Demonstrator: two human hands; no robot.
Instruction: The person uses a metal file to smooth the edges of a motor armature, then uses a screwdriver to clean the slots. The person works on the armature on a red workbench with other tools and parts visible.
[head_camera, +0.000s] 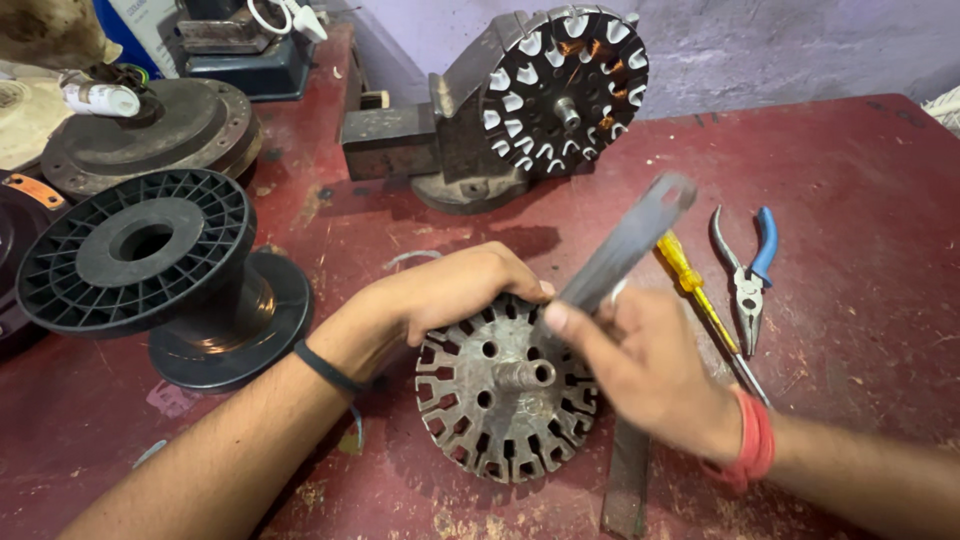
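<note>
A round slotted metal stator core (495, 400) with a centre shaft lies flat on the red table (850, 170). My left hand (450, 290) rests on its upper left rim and holds it down. My right hand (640, 365) grips a flat grey metal strip (625, 245) that slants up to the right, blurred, with its lower end at the core's upper edge.
A second stator with copper windings (560, 90) stands clamped in a bench vise (420, 140) at the back. Blue-handled pliers (748, 275) and a yellow screwdriver (690, 285) lie to the right. A black plastic spool (150, 260) stands left. Another flat bar (628, 480) lies near the front.
</note>
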